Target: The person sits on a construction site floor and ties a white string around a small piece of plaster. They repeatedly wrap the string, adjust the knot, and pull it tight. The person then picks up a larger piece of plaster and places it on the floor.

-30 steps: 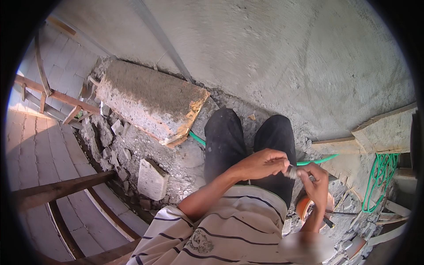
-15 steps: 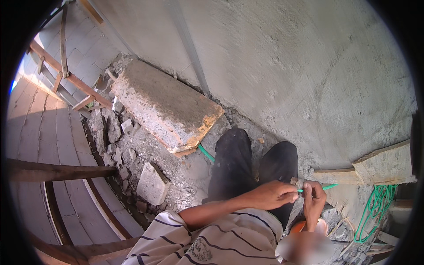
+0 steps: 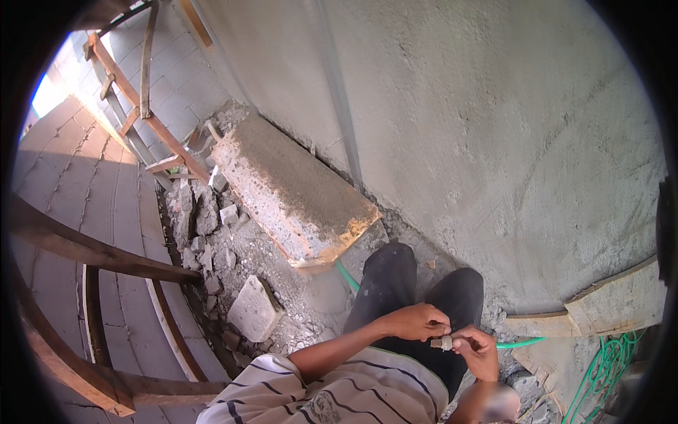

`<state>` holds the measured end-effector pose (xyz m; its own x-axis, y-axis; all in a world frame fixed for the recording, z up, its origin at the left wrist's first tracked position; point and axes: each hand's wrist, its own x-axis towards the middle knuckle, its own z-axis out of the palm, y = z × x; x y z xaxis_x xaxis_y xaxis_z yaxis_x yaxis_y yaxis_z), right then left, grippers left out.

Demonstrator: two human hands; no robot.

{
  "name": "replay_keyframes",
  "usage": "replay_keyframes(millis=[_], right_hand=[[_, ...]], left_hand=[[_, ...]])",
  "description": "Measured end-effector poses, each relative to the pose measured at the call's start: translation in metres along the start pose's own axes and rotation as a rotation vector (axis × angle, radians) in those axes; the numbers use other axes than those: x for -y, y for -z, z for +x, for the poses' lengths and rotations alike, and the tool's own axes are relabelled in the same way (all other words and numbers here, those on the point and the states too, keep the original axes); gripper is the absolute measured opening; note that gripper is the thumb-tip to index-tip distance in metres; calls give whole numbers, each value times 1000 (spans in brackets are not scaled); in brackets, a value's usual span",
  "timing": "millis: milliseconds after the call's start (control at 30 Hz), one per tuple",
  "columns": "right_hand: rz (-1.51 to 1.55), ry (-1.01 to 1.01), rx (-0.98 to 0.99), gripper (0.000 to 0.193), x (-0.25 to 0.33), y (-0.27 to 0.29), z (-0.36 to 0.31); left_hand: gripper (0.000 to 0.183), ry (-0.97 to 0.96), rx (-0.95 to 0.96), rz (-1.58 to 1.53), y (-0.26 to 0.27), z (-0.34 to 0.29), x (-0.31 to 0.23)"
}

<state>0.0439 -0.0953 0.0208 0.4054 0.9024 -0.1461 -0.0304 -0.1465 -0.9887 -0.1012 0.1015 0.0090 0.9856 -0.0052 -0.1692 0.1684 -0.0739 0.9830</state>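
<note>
Both my hands are close together over my thighs. In my right hand [image 3: 477, 351], thumb and fingers close on a small block with pale cord wound round it [image 3: 444, 343]. My left hand [image 3: 418, 322] is pinched right beside the block's near end; what its fingertips hold is too small to make out. A thin green hose [image 3: 524, 344] shows just right of my right hand and runs toward the wall boards. Whether it joins the wound block is hidden by that hand.
A large mortar-topped block [image 3: 296, 194] lies along the grey plastered wall [image 3: 480, 127]. Broken rubble and a pale stone slab [image 3: 254, 309] are to my left, beside wooden framing [image 3: 106, 254]. A coiled green hose [image 3: 600, 374] and wooden boards [image 3: 614, 304] are at right.
Both hands have shifted left and lower in view. The green piece that showed between my fingertips is out of sight there, and the cord-wound block shows instead. The whole view has tilted.
</note>
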Motion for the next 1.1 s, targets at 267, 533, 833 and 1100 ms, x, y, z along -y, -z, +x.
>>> replay_keyframes(millis=[267, 533, 833, 1100], right_hand=[[-106, 93, -131, 13, -29, -24, 31], [152, 90, -205, 13, 3, -45, 34], [219, 78, -286, 13, -3, -45, 32], [389, -1, -218, 17, -15, -36, 19]], left_hand=[[36, 142, -200, -75, 11, -4, 23], [25, -231, -487, 466, 5, 5, 38], [33, -186, -390, 236, -4, -4, -2], [41, 0, -250, 112, -20, -13, -61]])
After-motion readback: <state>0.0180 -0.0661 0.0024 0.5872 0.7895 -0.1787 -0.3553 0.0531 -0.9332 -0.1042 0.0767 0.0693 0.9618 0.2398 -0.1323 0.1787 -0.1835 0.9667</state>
